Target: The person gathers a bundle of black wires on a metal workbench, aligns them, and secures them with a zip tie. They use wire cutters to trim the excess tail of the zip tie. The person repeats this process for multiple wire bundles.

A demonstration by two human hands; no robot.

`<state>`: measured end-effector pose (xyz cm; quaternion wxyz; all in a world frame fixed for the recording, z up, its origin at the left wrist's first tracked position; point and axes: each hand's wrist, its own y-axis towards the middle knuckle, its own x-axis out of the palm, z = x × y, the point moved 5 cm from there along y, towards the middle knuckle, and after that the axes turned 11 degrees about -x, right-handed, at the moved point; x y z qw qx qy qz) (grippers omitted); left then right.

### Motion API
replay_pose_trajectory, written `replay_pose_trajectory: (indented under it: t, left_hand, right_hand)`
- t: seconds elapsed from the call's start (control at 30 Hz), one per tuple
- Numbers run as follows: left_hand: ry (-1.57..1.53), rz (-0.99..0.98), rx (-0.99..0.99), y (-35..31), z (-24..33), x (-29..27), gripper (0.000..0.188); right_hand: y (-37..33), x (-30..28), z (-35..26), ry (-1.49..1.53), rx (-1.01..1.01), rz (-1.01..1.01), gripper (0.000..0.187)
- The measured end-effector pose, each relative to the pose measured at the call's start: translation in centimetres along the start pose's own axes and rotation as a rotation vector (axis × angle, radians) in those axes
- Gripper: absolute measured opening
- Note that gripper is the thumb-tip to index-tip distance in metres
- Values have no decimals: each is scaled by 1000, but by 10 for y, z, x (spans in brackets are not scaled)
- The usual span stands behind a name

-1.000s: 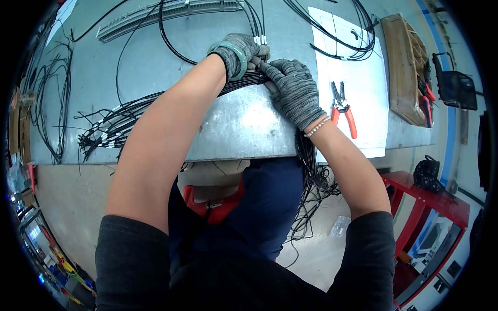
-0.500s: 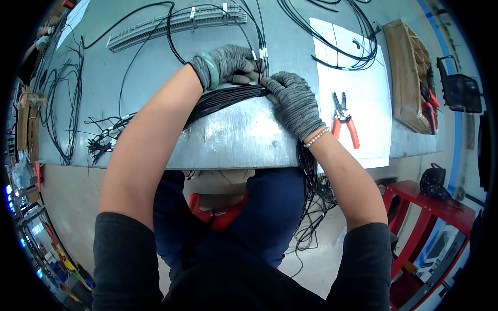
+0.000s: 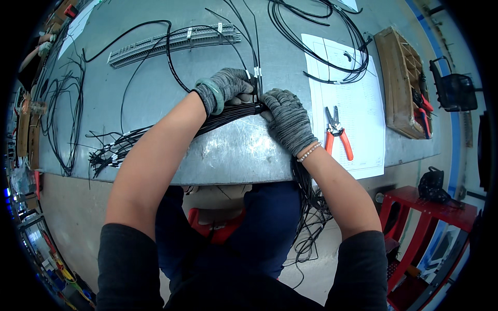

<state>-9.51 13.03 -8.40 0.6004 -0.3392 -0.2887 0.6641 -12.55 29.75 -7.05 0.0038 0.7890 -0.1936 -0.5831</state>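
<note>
A thick bundle of thin black cables (image 3: 220, 121) lies along the front of the metal table, its loose left ends carrying white sleeves (image 3: 110, 150). My gloved right hand (image 3: 288, 118) is closed around the bundle's right part, where the cables are drawn tight. Just left of it, my gloved left hand (image 3: 232, 88) is closed, fingertips pinching at the foot of a few upright black cables with white labels (image 3: 257, 71). What exactly lies between those fingertips is partly hidden. Beyond my right hand, the cables hang over the table edge (image 3: 306, 192) toward the floor.
Red-handled wire strippers (image 3: 338, 136) lie on a printed sheet (image 3: 365, 150) at right, near coiled black cable (image 3: 358, 72) and a wooden box of tools (image 3: 394, 85). A grey terminal strip (image 3: 171, 45) lies farther back. Another person's gloved hand (image 3: 45, 49) shows far left.
The whole view has shifted, so the table sits lower in the picture. Both hands stay at the cable bundle; my left hand has come slightly nearer to me along the upright cables.
</note>
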Motion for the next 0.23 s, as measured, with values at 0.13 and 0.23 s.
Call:
replay_pose_trajectory:
  t: [0.13, 0.23]
  left_hand:
    - [-207, 32, 9, 0, 0, 2, 21]
    - [-72, 40, 56, 14, -1, -2, 28]
  right_hand:
    - [-1, 0, 1, 3, -12, 11, 34]
    - [-1, 4, 2, -21, -6, -2, 35]
